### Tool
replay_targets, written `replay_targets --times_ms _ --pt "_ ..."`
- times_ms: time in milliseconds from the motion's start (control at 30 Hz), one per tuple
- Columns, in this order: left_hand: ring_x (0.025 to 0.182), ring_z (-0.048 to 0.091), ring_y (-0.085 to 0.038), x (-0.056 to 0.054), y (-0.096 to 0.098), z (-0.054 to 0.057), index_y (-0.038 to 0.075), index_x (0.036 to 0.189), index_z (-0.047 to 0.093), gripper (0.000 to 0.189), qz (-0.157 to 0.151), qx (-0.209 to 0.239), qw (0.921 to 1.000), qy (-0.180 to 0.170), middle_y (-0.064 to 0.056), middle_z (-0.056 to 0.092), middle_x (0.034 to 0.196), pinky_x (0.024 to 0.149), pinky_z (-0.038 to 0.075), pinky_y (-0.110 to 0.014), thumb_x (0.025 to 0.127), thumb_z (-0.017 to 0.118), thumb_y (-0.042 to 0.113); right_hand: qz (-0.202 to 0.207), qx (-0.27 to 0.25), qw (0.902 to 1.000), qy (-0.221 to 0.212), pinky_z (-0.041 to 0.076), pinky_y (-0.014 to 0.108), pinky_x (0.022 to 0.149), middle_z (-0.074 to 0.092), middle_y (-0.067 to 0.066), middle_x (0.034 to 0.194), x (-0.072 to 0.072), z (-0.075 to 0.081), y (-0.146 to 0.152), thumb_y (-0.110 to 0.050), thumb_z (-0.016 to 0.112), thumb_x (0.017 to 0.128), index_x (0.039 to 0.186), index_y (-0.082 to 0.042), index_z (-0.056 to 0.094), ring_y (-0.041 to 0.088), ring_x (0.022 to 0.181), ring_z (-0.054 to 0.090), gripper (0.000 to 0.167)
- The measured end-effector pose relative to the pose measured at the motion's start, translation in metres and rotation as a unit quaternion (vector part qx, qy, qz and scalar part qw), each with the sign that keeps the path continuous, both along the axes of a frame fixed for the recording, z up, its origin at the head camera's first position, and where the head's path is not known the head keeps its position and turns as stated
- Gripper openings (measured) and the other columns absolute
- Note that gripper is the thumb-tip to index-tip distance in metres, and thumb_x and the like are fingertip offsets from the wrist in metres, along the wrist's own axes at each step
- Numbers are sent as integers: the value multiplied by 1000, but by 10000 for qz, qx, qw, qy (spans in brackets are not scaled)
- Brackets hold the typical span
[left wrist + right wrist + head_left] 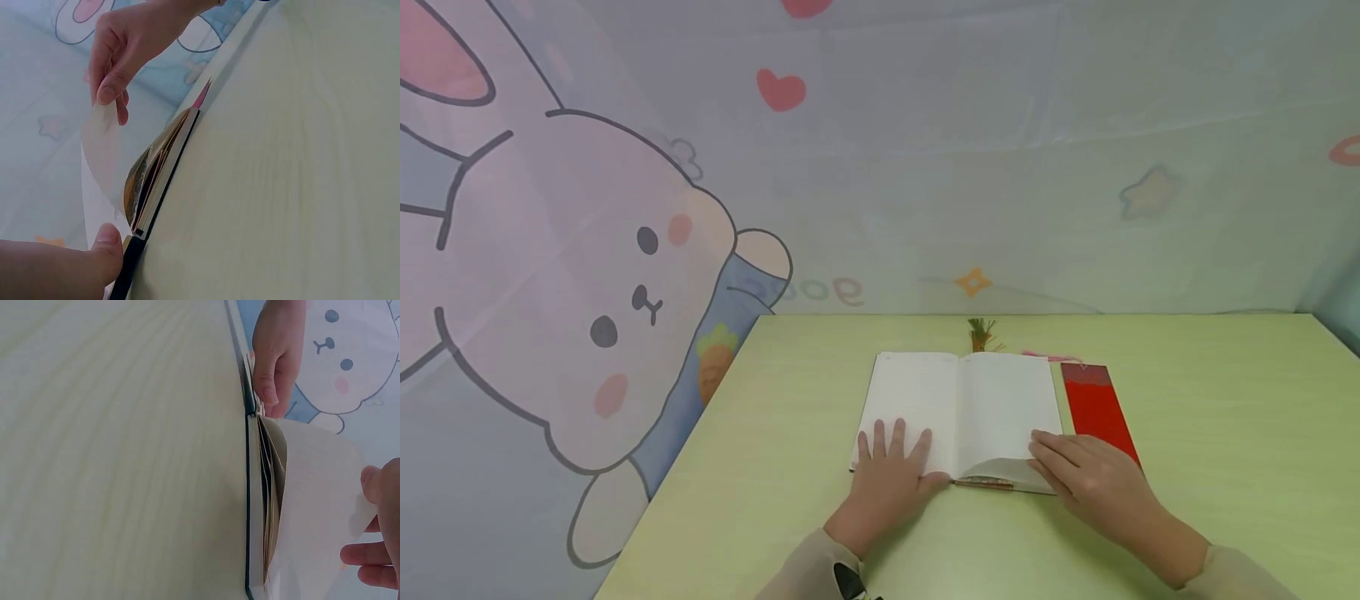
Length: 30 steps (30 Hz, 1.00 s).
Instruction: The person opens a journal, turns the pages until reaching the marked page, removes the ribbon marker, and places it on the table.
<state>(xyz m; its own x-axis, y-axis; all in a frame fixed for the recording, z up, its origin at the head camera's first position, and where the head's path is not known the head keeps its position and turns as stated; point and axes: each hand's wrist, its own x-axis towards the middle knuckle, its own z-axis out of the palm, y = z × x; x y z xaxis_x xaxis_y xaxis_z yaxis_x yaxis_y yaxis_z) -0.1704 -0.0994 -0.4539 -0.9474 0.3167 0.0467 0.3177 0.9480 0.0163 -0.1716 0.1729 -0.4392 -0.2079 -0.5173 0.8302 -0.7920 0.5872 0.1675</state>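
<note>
An open notebook [917, 379] with blank white pages lies on the table. My left hand [891, 479] rests on its left page, palm down with fingers spread. On the other side, my right hand [1097, 487] pinches the edge of a right-hand page [319, 487] between thumb and fingers. That page curves up off the ones beneath, as the left wrist view also shows at the lifted page [100, 137]. Below it, the inner page edges [150, 181] bulge and show some dark and brown colour.
A flat red strip [1097, 408] lies to the right of the notebook, partly behind my right hand. A green and orange tassel [979, 334] sticks out past the notebook's top edge, with a pink cord [1052, 358] nearby. A printed cloth [925, 167] hangs behind the pale green table [1240, 417].
</note>
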Motion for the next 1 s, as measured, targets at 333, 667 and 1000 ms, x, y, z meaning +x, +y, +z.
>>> replay_targets --times_ms 333,667,1000 --pt "135 19 -42 -2 9 0 14 142 40 79 -34 -195 9995 262 -23 28 146 106 13 -58 87 28 70 -48 -73 9997 226 53 40 62 70 14 93 0 8 -6 -32 41 100 94 0 73 27 76 68 46" --pt "137 21 -34 -6 26 2 8 143 37 88 -163 -173 9987 461 -17 29 148 108 14 -53 86 25 73 -105 -59 9993 352 52 42 66 69 16 98 -2 16 -13 -31 40 101 98 1 72 32 83 67 45" --pt "137 23 -31 -5 32 9 1 144 30 79 -605 180 9922 1076 -19 23 150 109 19 -45 91 40 60 107 -232 9976 648 52 42 66 67 16 106 -3 31 -25 -28 44 99 103 0 70 32 88 66 38"
